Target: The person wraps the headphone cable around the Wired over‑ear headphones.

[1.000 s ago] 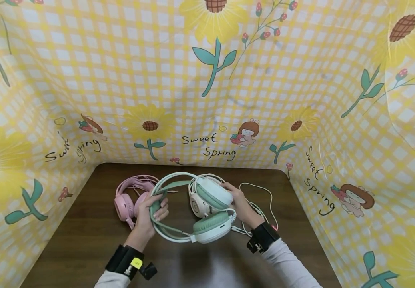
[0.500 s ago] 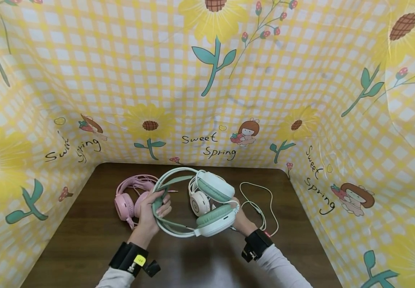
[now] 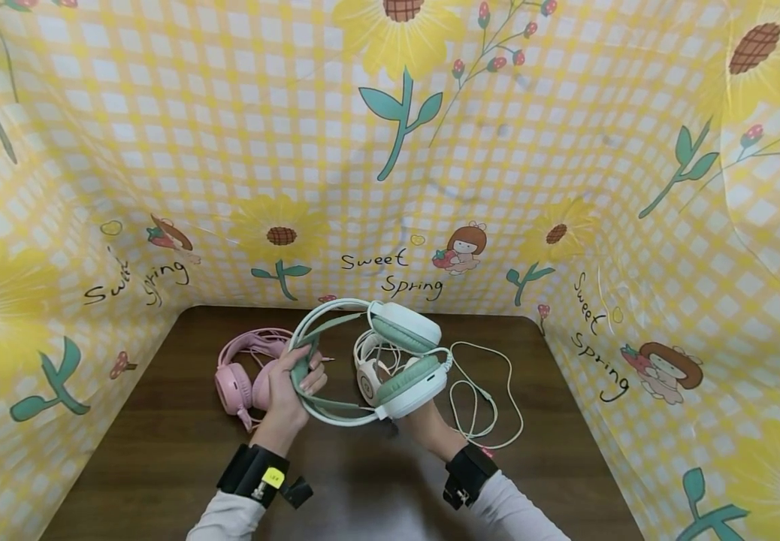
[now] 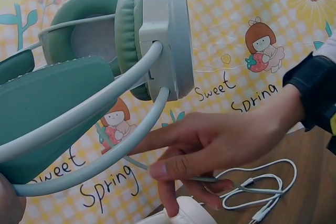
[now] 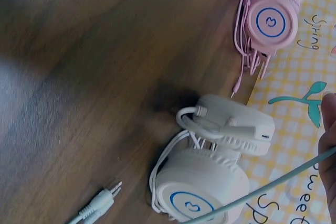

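My left hand (image 3: 288, 387) grips the padded headband of white-and-mint headphones (image 3: 410, 319), holding them above the table. Their two ear cups point right, with mint cushions facing each other. Below the ear cups, my right hand (image 3: 427, 428) is partly hidden in the head view. In the left wrist view, that right hand (image 4: 210, 145) pinches the thin pale-green cable (image 5: 291, 174) between thumb and fingers. Behind the held pair, white headphones (image 3: 367, 383) lie on the table, partly covered. Pink headphones (image 3: 233, 387) lie just left of my left hand.
A loose loop of pale cable (image 3: 496, 413) spreads over the right side of the brown table (image 3: 160, 466). A pale audio plug (image 5: 97, 205) shows in the right wrist view. Yellow checked cloth (image 3: 295, 150) encloses the table's back and sides.
The white-and-mint headphones have risen slightly and shifted right with my left hand. My right hand has moved left and down, from beside the ear cups to beneath them.
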Motion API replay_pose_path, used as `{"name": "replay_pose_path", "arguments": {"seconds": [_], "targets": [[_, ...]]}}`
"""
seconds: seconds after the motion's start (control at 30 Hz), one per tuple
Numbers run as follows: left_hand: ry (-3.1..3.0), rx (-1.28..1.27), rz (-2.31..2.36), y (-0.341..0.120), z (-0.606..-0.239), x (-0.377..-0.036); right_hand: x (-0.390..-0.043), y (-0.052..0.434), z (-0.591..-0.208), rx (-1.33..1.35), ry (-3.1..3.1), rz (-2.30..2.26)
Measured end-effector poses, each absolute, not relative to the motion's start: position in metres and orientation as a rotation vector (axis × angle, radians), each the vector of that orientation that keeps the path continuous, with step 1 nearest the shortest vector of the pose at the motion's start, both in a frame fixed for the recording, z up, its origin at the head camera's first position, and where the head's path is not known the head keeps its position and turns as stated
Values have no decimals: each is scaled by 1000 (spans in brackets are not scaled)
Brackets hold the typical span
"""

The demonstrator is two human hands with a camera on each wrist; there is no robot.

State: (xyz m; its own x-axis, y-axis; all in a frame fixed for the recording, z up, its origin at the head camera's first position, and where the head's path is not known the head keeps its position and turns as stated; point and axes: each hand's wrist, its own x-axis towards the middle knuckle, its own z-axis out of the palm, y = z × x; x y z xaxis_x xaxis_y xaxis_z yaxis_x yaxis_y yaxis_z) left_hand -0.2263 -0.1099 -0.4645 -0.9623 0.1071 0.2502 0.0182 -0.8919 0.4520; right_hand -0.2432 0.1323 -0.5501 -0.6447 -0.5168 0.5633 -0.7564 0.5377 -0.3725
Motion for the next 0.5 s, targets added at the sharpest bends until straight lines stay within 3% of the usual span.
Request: {"name": "replay_pose_path", "arguments": {"seconds": [0.17, 0.5], "targets": [[769, 398, 3022, -107, -460, -229, -236, 123, -549, 1060, -2341, 1067], [987, 168, 3125, -107, -460, -231, -224, 119, -541, 1122, -2375, 822]]}}
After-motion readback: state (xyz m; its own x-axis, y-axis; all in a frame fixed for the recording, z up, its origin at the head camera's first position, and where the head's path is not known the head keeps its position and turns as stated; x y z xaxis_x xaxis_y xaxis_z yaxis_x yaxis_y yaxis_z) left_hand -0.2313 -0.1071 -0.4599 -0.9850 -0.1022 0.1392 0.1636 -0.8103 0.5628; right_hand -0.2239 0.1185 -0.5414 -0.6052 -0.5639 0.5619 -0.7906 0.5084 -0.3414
